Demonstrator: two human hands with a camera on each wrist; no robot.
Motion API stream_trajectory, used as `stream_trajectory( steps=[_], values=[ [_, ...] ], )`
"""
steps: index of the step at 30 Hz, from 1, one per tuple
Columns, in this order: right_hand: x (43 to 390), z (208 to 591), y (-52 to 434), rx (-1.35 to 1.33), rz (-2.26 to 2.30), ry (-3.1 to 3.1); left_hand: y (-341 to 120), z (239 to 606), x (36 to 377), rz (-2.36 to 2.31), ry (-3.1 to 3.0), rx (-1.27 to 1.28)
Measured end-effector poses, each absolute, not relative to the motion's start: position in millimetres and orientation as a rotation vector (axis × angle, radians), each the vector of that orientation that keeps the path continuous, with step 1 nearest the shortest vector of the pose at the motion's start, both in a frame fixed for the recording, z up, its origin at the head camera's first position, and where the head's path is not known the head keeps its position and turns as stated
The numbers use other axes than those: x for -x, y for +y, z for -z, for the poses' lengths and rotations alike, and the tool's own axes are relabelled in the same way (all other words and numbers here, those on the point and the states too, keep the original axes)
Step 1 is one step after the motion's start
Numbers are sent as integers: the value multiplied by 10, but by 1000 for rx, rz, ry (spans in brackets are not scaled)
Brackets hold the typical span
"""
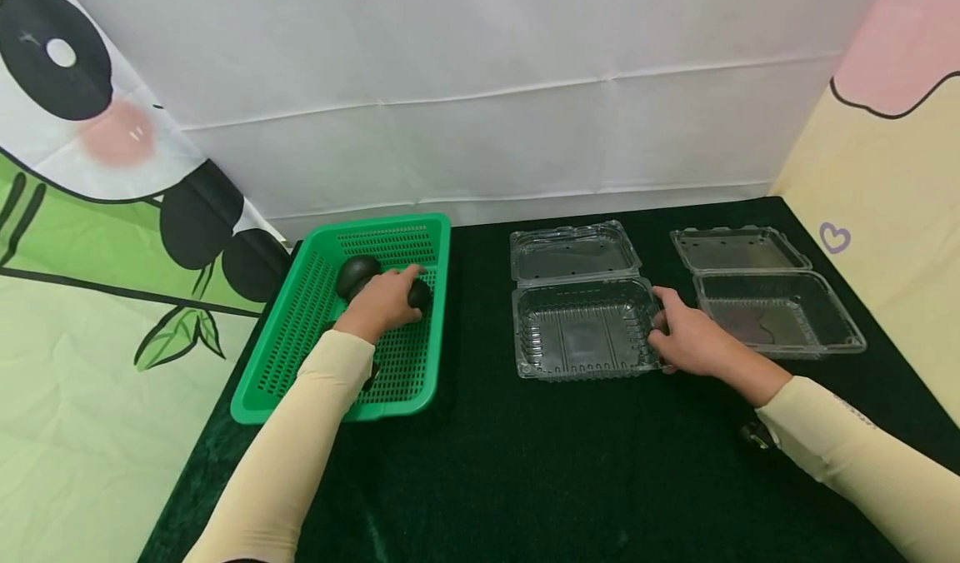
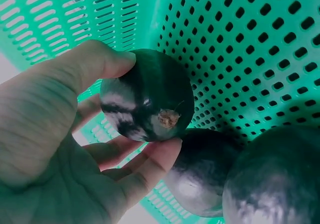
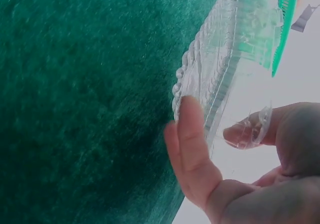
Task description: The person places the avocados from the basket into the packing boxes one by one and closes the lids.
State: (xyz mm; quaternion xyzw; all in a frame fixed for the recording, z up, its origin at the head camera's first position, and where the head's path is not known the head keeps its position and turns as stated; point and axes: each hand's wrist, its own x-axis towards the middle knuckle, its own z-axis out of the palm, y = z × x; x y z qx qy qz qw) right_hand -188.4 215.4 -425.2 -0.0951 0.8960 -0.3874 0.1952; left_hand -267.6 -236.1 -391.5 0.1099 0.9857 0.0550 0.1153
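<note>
We have a wide lane of dark green cloth point(image 1: 487, 463) between the green basket point(image 1: 438, 321) and the left clear container point(image 1: 585, 334), broadening at the near side between our left sleeve point(image 1: 277, 463) and right sleeve point(image 1: 847, 455); the basket's raised walls bar a low sideways path, though its top lies open around our left hand point(image 1: 382, 301); inside, two dark round items point(image 2: 200, 179) crowd the held dark ball point(image 2: 145, 94); our right hand point(image 1: 690, 334) blocks the narrow gap beside the right clear container point(image 1: 765, 317); the white backdrop point(image 1: 487, 146) closes the far side.
</note>
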Motion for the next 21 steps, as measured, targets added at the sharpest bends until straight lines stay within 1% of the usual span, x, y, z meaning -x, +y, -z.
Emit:
stream_trajectory(
  steps=[10,21],
  values=[
    [1920,4286,2194,262,1158,2480,-2340,3859,2636,-152,2900,-313],
    [1907,4320,2198,251,1261,2409,-2312,3595,2600,-227,2962,-256]
  ],
)
